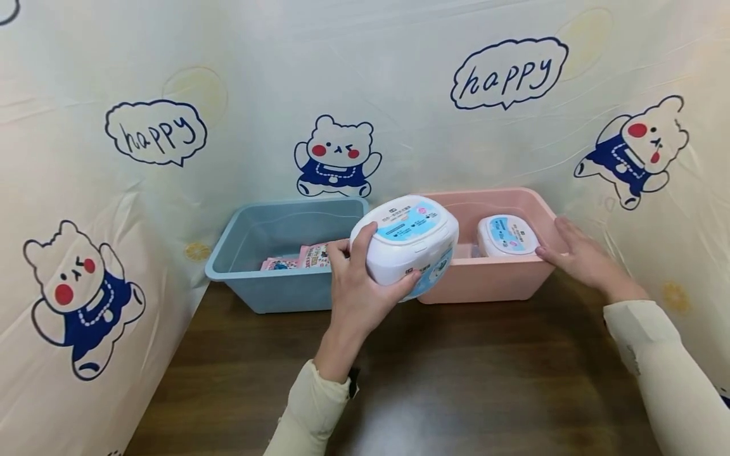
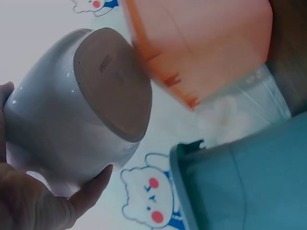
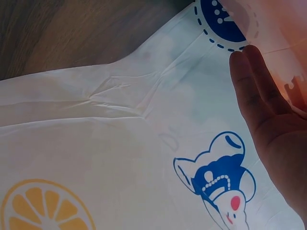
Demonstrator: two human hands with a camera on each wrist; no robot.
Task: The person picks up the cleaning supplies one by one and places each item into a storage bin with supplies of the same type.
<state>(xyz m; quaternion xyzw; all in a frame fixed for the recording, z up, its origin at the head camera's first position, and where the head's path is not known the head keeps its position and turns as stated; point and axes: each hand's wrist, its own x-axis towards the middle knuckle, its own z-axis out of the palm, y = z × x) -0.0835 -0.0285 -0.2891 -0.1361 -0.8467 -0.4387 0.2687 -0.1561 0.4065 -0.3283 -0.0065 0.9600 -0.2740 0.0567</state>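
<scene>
My left hand [image 1: 362, 285] grips a white plastic lidded tub [image 1: 412, 250] with a blue printed label, holding it tilted in front of the two bins. The left wrist view shows the tub's flat base [image 2: 115, 86], with fingers and thumb around its sides. At the right corner of the pink bin [image 1: 485, 282], my right hand [image 1: 587, 259] rests against the rim, its thumb on the front corner. In the right wrist view, the fingers [image 3: 259, 86] lie straight along the bin's outer side. A second white tub [image 1: 506, 235] sits inside the pink bin.
A blue-grey bin [image 1: 285, 291] stands left of the pink one, with pink printed packets [image 1: 305, 256] inside. Both bins are on a dark wooden table [image 1: 456, 367]. Behind and at the sides hangs a pale cloth [image 1: 245, 82] printed with bears and "happy".
</scene>
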